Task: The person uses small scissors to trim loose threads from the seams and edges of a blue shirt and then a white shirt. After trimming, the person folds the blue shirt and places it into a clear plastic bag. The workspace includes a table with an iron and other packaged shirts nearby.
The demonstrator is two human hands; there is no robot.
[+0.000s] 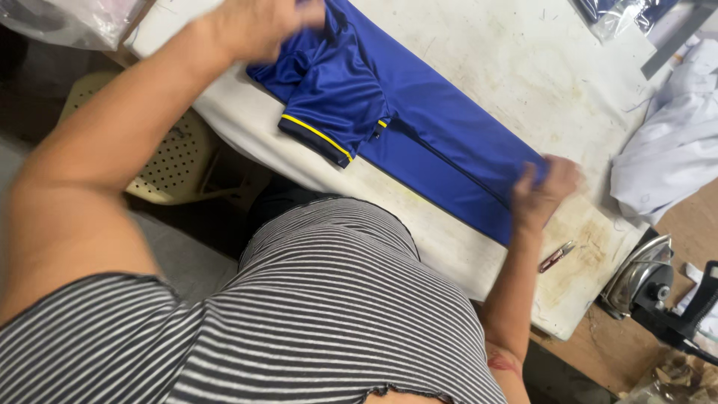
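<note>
Both hands, left (258, 26) at eleven o'clock and right (544, 191) at three, grip the blue shirt (419, 127) on the tabletop (516, 67). Uneven pulling could crease it, I judge; the iron (643, 277) sits near at four.

Iron (642, 280) + white cloth (673, 142) at right

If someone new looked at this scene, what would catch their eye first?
First, the bright blue shirt with yellow-trimmed sleeve, spread across the stained white table. The left hand rests on its upper end, the right hand grips its lower edge. An iron sits at the table's right corner.
</note>
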